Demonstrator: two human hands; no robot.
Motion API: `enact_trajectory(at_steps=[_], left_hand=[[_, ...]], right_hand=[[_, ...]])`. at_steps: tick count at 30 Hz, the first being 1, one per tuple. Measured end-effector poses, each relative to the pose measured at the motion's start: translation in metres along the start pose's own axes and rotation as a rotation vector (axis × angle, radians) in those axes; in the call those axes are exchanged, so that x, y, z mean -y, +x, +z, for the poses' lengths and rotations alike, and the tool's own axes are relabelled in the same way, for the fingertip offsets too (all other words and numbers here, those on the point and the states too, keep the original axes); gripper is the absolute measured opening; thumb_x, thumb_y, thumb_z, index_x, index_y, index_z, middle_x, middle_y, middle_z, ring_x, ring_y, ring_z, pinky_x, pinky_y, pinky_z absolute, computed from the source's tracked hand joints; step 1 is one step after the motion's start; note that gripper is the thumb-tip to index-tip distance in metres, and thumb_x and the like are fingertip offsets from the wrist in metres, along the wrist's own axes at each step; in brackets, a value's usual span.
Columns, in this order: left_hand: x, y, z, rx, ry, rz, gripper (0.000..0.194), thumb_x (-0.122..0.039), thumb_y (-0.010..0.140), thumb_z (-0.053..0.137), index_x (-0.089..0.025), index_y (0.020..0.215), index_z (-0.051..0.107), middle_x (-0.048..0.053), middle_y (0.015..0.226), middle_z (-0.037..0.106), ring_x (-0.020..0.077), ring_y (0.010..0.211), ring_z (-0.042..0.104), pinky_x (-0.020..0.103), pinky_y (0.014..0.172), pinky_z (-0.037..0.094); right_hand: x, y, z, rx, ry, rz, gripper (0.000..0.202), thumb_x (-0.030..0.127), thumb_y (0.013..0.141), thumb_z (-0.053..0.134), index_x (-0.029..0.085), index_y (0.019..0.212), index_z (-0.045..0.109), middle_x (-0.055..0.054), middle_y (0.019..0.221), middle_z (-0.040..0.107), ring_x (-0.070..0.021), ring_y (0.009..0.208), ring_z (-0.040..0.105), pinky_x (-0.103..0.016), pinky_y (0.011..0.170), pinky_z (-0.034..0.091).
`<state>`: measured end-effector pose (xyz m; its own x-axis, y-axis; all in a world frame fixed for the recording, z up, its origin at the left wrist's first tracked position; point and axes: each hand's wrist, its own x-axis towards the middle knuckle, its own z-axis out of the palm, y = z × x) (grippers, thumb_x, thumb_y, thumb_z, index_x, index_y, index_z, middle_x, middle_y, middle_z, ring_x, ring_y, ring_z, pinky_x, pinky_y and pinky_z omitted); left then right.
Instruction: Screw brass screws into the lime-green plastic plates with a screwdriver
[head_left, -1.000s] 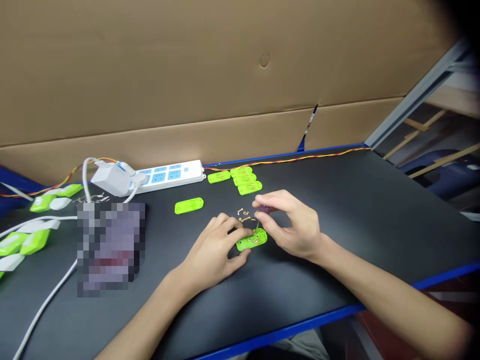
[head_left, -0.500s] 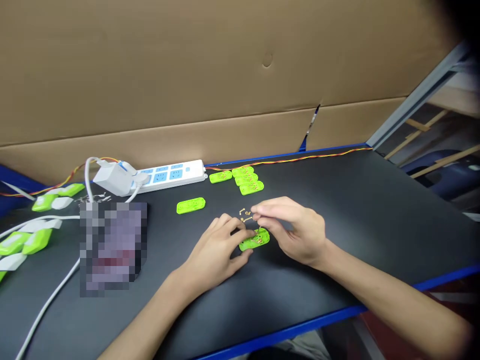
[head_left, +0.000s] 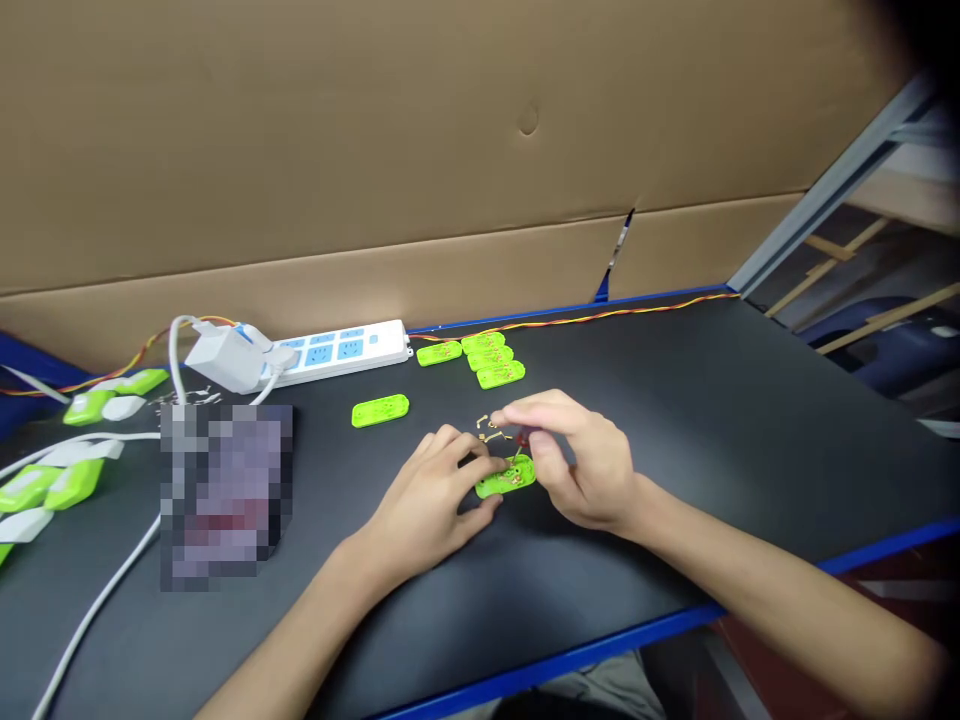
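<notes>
A lime-green plastic half-shell lies on the table with small brass-coloured parts inside. My left hand pins it down, fingertips on its inner side and thumb at the near edge. Over its right end, my right hand holds what looks like a small screwdriver, its dark red handle mostly hidden and its thin shaft pointing down into the shell. Just beyond the fingers lie several loose brass-coloured contact pieces.
Another green shell lies to the left, and several filled ones sit farther back. A white power strip with plugged-in adapters stands by the cardboard wall. At left are a blurred-out object, white cables and green-and-white pieces.
My right thumb and forefinger have spread farther apart, so the red handle now shows between them. The left hand still presses on the shell. The view has shifted slightly.
</notes>
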<state>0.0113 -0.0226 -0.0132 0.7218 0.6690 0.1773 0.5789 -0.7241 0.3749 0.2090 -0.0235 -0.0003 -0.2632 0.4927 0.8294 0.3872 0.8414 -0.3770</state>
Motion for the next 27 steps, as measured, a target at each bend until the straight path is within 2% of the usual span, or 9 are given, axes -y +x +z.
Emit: enact_trajectory(at_steps=[3,5,7,11,16,20,22,25,27], left_hand=[[-0.0001,0.0002,0.0,0.003,0.005,0.001,0.019,-0.027,0.091,0.055,-0.023,0.107,0.064,0.006,0.107,0.061,0.0223,0.093,0.047,0.039,0.083,0.042],[-0.0002,0.0003,0.0001,0.0,0.012,0.0,0.02,-0.027,0.091,0.055,-0.022,0.108,0.063,0.006,0.108,0.061,0.022,0.092,0.046,0.038,0.081,0.042],[-0.0003,0.0005,0.0001,0.003,0.009,-0.003,0.02,-0.027,0.091,0.055,-0.022,0.108,0.063,0.006,0.107,0.061,0.0218,0.092,0.047,0.038,0.081,0.042],[-0.0003,0.0006,0.0001,0.005,-0.004,0.001,0.023,-0.027,0.091,0.055,-0.023,0.112,0.063,0.005,0.104,0.061,0.0222,0.094,0.047,0.038,0.083,0.042],[-0.0001,0.0002,0.0008,0.002,0.017,-0.002,0.022,-0.028,0.09,0.055,-0.023,0.111,0.064,0.006,0.108,0.061,0.022,0.092,0.047,0.038,0.081,0.043],[-0.0004,0.0008,0.0005,0.004,0.0,-0.01,0.023,-0.027,0.09,0.056,-0.023,0.111,0.064,0.006,0.103,0.062,0.0221,0.092,0.047,0.038,0.081,0.043],[-0.001,0.0013,0.0001,0.005,-0.004,-0.012,0.024,-0.027,0.09,0.056,-0.022,0.112,0.064,0.006,0.102,0.062,0.0219,0.091,0.047,0.038,0.081,0.042],[-0.0018,0.0014,-0.0005,0.002,0.007,-0.011,0.024,-0.028,0.09,0.056,-0.022,0.111,0.064,0.006,0.104,0.062,0.0219,0.09,0.046,0.038,0.08,0.042],[-0.0019,0.0011,-0.0007,0.004,0.007,-0.015,0.023,-0.028,0.09,0.056,-0.022,0.11,0.064,0.006,0.105,0.062,0.0218,0.09,0.046,0.038,0.08,0.042]], right_hand=[[-0.0003,-0.0005,-0.0003,-0.005,0.018,0.012,0.028,0.01,0.088,0.053,0.023,0.113,0.057,-0.007,0.105,0.068,-0.0158,0.095,0.069,-0.029,0.075,0.061],[-0.0012,-0.0012,-0.0005,-0.029,-0.019,0.027,0.025,0.016,0.085,0.065,0.025,0.107,0.061,-0.004,0.098,0.063,-0.0119,0.081,0.067,-0.025,0.069,0.06],[-0.0019,-0.0014,-0.0007,-0.035,-0.055,0.003,0.029,0.01,0.085,0.062,0.025,0.11,0.06,-0.003,0.094,0.064,-0.0105,0.077,0.066,-0.023,0.066,0.059],[-0.0022,-0.0002,-0.0019,-0.044,-0.006,-0.034,0.035,0.004,0.088,0.044,0.021,0.116,0.056,-0.006,0.097,0.07,-0.0144,0.09,0.068,-0.028,0.073,0.06],[-0.0016,-0.0014,-0.0028,-0.062,-0.083,0.006,0.025,0.017,0.086,0.063,0.028,0.109,0.063,-0.002,0.092,0.064,-0.0112,0.075,0.065,-0.024,0.062,0.059],[-0.0017,-0.0025,-0.0023,-0.028,-0.017,-0.009,0.039,0.007,0.089,0.045,0.025,0.121,0.057,-0.004,0.099,0.07,-0.0135,0.09,0.069,-0.026,0.074,0.06],[-0.0016,-0.0018,-0.0023,-0.035,0.046,0.0,0.035,0.008,0.09,0.04,0.022,0.118,0.057,-0.006,0.103,0.071,-0.016,0.097,0.069,-0.031,0.078,0.061],[-0.0009,-0.0007,-0.0024,-0.056,-0.004,0.003,0.021,0.015,0.089,0.053,0.022,0.108,0.061,-0.007,0.098,0.066,-0.0146,0.086,0.068,-0.028,0.071,0.06],[-0.0004,-0.0007,-0.0024,-0.063,-0.068,-0.006,0.024,0.012,0.087,0.058,0.023,0.108,0.062,-0.005,0.093,0.064,-0.0112,0.077,0.065,-0.024,0.066,0.059]])
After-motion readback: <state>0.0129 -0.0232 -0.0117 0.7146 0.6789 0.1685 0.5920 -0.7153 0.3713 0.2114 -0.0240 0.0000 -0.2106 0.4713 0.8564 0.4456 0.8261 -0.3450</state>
